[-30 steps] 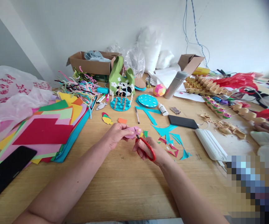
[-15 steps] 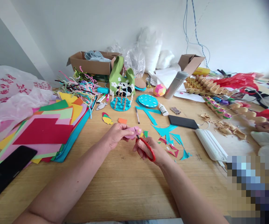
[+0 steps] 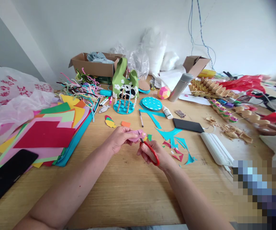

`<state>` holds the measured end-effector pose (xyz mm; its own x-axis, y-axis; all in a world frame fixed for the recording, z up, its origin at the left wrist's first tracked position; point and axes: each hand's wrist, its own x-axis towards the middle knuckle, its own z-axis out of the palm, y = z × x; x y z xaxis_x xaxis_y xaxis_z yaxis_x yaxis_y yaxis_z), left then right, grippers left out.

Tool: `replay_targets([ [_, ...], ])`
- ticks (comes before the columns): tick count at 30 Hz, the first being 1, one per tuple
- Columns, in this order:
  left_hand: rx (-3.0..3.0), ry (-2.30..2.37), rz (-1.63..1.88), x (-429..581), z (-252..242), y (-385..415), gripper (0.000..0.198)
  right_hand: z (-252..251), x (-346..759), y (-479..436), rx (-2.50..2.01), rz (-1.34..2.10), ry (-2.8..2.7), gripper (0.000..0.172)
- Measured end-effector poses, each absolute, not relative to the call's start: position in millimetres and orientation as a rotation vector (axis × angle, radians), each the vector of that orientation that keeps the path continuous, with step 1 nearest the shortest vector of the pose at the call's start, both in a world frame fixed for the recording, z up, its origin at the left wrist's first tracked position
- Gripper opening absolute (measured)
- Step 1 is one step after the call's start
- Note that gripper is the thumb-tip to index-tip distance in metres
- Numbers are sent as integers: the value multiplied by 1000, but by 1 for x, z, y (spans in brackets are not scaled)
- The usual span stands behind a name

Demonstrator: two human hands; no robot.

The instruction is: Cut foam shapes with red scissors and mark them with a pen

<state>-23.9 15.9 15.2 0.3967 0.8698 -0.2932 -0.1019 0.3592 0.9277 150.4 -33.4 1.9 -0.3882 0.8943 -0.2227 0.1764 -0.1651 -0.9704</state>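
My left hand (image 3: 119, 138) pinches a small pink foam piece (image 3: 136, 135) just above the wooden table (image 3: 128, 188). My right hand (image 3: 156, 154) grips red-handled scissors (image 3: 150, 151), their blades pointing up into the pink piece. Both hands meet near the table's middle. Small green and yellow scraps lie right beside the pink piece.
A stack of coloured foam sheets (image 3: 49, 131) and a black phone (image 3: 5, 177) lie at the left. Teal offcuts (image 3: 173, 137), a black phone (image 3: 187, 125), a white tray (image 3: 216, 148) and a steel flask (image 3: 181, 87) lie to the right. Another person's hand (image 3: 272, 129) works at the far right.
My hands have hardly moved; the scissors stay at the pink piece. The other person's hand at the far right has shifted slightly.
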Motion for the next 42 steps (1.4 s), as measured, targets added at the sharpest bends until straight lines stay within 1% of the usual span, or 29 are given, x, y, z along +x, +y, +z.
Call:
replay_targets([
  [9, 1051, 953, 777, -23, 18, 16, 21, 0, 152, -33, -1210, 1626, -1572, 59],
  [15, 1058, 957, 766, -24, 22, 15, 23, 1, 152, -33, -1230, 1623, -1565, 61],
  [24, 1039, 927, 763, -26, 17, 18, 18, -1, 152, -32, -1227, 1613, -1552, 61],
  [26, 1032, 932, 758, -26, 17, 18, 19, -2, 152, -32, -1231, 1616, -1539, 60],
  [31, 1037, 927, 741, -26, 16, 18, 31, -2, 151, -32, -1239, 1613, -1542, 57],
  [33, 1042, 926, 741, -26, 16, 18, 32, -1, 152, -32, -1235, 1614, -1552, 55],
  [37, 1070, 925, 730, -26, 19, 17, 30, -1, 152, -32, -1226, 1623, -1581, 54],
  [42, 1121, 928, 729, -27, 20, 17, 20, -1, 152, -32, -1203, 1616, -1616, 60],
])
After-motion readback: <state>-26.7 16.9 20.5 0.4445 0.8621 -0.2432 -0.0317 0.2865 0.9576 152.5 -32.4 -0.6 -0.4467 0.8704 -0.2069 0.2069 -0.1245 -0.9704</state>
